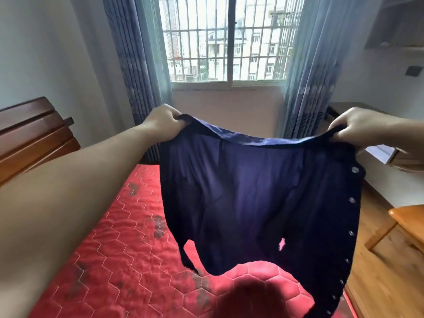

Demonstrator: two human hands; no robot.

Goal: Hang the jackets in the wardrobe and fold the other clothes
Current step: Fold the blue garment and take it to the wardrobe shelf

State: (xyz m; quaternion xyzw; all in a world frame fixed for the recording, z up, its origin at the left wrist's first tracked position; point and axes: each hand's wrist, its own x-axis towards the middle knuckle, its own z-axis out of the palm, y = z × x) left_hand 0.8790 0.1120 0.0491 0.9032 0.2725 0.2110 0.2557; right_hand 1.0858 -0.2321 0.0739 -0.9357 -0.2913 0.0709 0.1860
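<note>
Garment (pixel 259 203) between both hands above the mattress (pixel 128 249), headboard (pixel 34 136) left, window (pixel 227 40) behind.

The dark blue shirt (pixel 259 203) hides the middle of the red mattress (pixel 119 237) and runs off the bottom edge. The fingertips of the left hand (pixel 164 119) and right hand (pixel 358 127) are tucked in the cloth. The wooden chair (pixel 406 226) is cut off at the right edge.
</note>
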